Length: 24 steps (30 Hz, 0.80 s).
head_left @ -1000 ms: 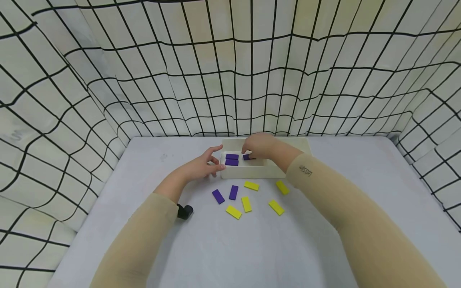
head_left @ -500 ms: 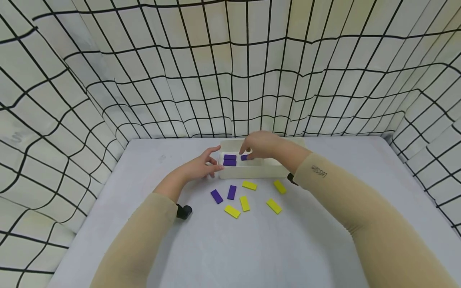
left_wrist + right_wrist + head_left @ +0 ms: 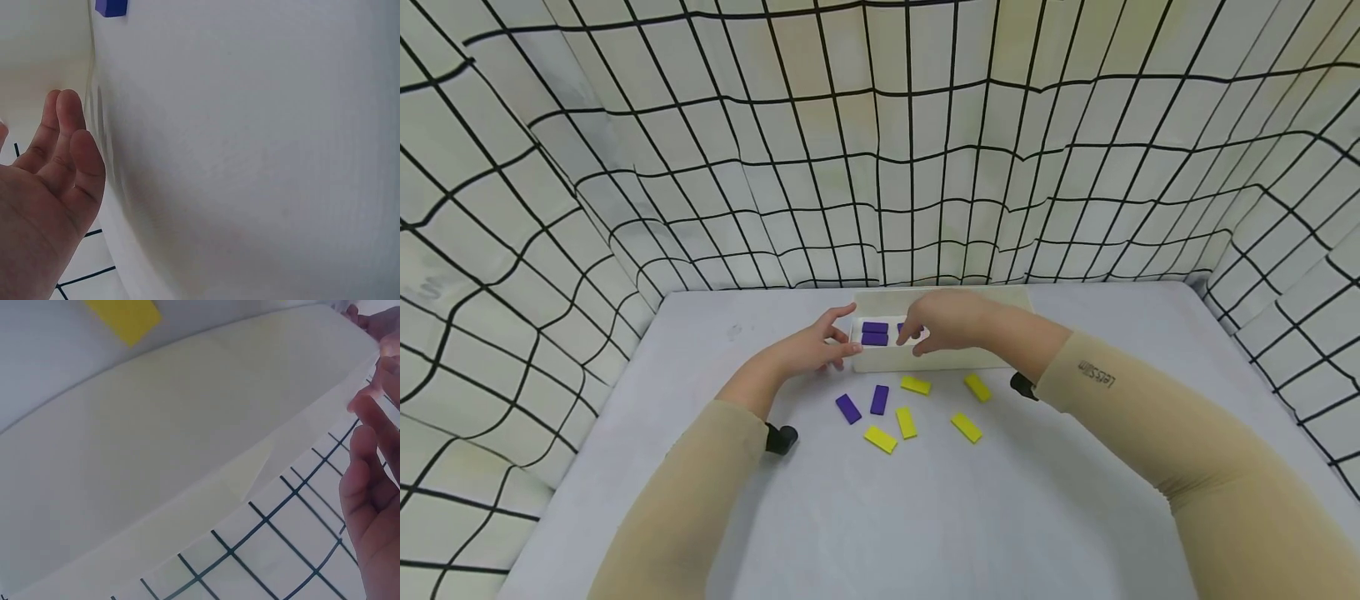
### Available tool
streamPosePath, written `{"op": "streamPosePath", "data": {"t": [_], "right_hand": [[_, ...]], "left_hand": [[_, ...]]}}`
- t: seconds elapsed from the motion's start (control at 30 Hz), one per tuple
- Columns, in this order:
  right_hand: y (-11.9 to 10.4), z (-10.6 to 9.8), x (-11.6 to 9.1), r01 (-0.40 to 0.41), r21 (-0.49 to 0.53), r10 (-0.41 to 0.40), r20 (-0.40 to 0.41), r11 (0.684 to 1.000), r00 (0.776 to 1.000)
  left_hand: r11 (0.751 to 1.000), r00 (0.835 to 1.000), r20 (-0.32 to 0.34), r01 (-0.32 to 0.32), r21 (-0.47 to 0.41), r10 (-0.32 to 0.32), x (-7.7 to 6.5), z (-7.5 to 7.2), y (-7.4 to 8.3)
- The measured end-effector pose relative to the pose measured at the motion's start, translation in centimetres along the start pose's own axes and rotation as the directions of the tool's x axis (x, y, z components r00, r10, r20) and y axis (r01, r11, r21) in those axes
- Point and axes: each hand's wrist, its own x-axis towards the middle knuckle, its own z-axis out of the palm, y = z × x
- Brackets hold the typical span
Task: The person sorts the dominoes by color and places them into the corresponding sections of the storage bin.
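Observation:
A long cream box (image 3: 940, 360) lies at the back of the table. Two purple blocks (image 3: 875, 339) lie side by side in its left compartment, and a third purple block (image 3: 901, 326) sits right of them, partly hidden by fingers. My left hand (image 3: 808, 348) rests at the box's left end, thumb at the front corner, fingers loosely extended along the side in the left wrist view. Above the box's front wall, my right hand (image 3: 955, 319) hovers with thumb and forefinger apart. In the right wrist view, nothing shows between the right hand's fingers (image 3: 369, 434).
In front of the box, two more purple blocks (image 3: 848, 408) lie on the white table (image 3: 880, 525). Several yellow blocks (image 3: 966, 427) are scattered beside them. A white wall with a black grid net (image 3: 895, 183) closes off the back and sides.
The right hand has let go of the third purple block and drawn back slightly toward the front and right. The left hand has kept its place at the box's end.

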Motion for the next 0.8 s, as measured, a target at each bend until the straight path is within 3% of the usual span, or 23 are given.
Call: {"op": "streamPosePath", "data": {"t": [0.33,0.8], "right_hand": [[-2.3,1.4,0.4,0.028,0.004,-0.028,0.059,1.000,0.998],[-4.2,4.6,2.5,0.149,-0.047,-0.145,0.081,0.988,0.986]], "left_hand": [[1.000,1.000,-0.013,0.016,-0.002,-0.016,0.0,0.1,0.2],[1.000,1.000,-0.007,-0.005,-0.006,0.005,-0.1,0.0,0.1]]}}
